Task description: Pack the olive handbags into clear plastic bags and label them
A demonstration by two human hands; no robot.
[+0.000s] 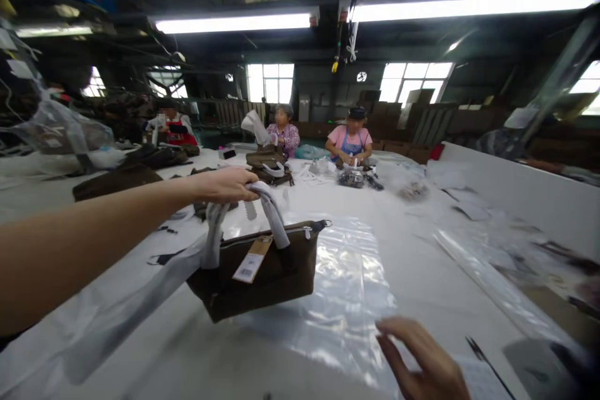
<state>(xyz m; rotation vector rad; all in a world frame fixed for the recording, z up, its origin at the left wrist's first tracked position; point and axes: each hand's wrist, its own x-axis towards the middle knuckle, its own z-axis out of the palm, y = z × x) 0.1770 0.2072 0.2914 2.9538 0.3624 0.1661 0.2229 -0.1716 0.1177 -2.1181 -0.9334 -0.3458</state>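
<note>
My left hand (229, 184) is closed round the wrapped handles of a dark brown handbag (267, 269), which hangs tilted over the table. White wrapping covers the handles, and a long wrapped strap (135, 306) trails off to the lower left. From the bag's front dangles a paper tag (253, 259) with a barcode. Its zip runs along the top edge. Lower right, my right hand (419, 356) holds nothing, its thumb and fingers apart, close to the edge of a clear plastic bag (354, 275) that lies flat on the white table (403, 219).
Three people sit across the table, handling bags and small parts. More brown bags (117, 178) lie at the left. A roll of clear plastic (497, 281), loose sheets and a thin black tool (487, 362) are at the right, beside a white partition (525, 187).
</note>
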